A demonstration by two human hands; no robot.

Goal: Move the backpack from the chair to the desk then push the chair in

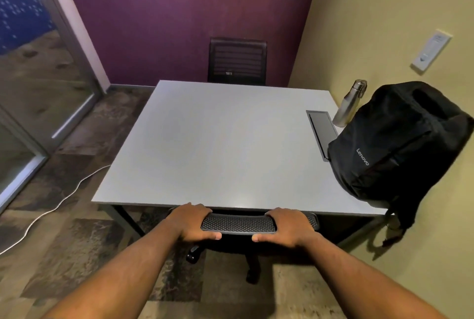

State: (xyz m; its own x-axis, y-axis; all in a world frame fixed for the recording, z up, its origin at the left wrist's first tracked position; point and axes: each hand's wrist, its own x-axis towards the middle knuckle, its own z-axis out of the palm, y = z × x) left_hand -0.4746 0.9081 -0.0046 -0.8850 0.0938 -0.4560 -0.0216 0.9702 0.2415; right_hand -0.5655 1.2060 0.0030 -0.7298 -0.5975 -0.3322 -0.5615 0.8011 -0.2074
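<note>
A black Lenovo backpack [395, 144] stands upright on the right side of the grey desk [218, 144], leaning against the yellow wall, with a strap hanging over the desk's edge. The black mesh chair [237, 223] is tucked under the desk's near edge; only the top of its backrest and part of its base show. My left hand [195, 223] grips the left end of the backrest top. My right hand [284, 226] grips the right end. Both thumbs wrap the near side.
A steel water bottle [350, 103] stands behind the backpack by a dark cable hatch [322, 133] in the desk. A second black chair [237, 62] sits at the far side. A white cable [59, 203] runs over the carpet on the left, beside a glass partition [38, 82].
</note>
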